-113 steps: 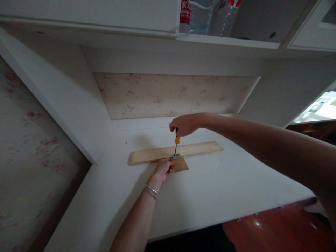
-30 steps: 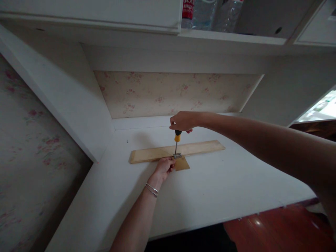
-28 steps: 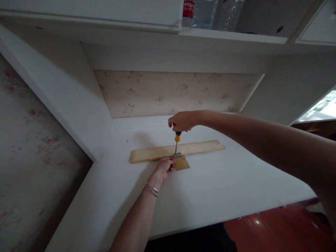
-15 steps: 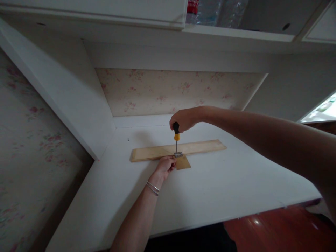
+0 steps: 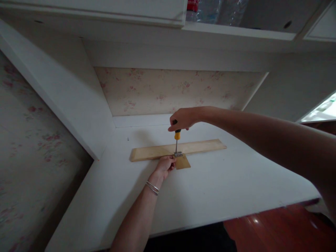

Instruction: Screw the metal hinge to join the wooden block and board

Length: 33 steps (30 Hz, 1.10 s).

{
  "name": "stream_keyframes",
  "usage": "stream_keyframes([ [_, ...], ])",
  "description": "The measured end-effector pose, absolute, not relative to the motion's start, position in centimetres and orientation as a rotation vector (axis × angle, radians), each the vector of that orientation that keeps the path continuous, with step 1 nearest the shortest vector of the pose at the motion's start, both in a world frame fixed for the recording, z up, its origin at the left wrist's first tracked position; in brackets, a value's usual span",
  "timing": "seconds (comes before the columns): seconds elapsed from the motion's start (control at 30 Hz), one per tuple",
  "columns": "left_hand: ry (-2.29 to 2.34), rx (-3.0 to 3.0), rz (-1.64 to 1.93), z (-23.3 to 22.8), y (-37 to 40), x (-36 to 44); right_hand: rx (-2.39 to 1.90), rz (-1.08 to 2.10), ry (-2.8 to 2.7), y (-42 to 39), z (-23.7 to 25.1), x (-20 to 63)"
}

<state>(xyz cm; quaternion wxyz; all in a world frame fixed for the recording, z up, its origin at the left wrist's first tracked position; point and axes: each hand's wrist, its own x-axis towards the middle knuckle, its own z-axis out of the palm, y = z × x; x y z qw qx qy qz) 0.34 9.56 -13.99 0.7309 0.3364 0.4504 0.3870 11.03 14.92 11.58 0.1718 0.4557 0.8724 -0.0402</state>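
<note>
Up on the white desk point(image 5: 210, 189), seen from the head camera, the person works at a long wooden strip point(image 5: 157, 152) lying flat, with its length running left to right, near the back of the desk. A smaller wooden piece point(image 5: 183, 162) butts against the strip's near edge, about at its middle, and a small metal bracket point(image 5: 178, 154) sits on the strip right at that joint.

The right hand point(image 5: 183, 119) is closed around the top of a screwdriver point(image 5: 177, 140) — fingers wrapped over the dark end of the handle, the yellow part showing just below them. The tool stands upright, its tip down on the bracket; gripping from above likely lets the person press down along the shaft while turning. The left hand point(image 5: 165, 165) rests on the near edge of the strip, just left of the small piece, fingers curled and pressed on the wood beside the bracket, seemingly to keep the parts from sliding. Two thin bangles point(image 5: 152, 187) circle that wrist.

The strip is pale and unpainted, with a plain grain. The bracket is too small to tell its screws apart. Behind the strip, past the back of the desk, is flowered wallpaper point(image 5: 170, 91); above it, bottles point(image 5: 210, 8) stand on a shelf.
</note>
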Motion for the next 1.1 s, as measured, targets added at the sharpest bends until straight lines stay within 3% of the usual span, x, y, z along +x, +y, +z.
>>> stream_keyframes([
  [0.2,0.985,0.736,0.856,-13.9,9.5,0.3,1.14,-0.052,2.695,15.4,11.1,11.6],
  [1.1,0.977,0.754,0.848,-14.4,9.7,0.2,1.246,-0.045,2.585,15.3,10.9,11.7],
])
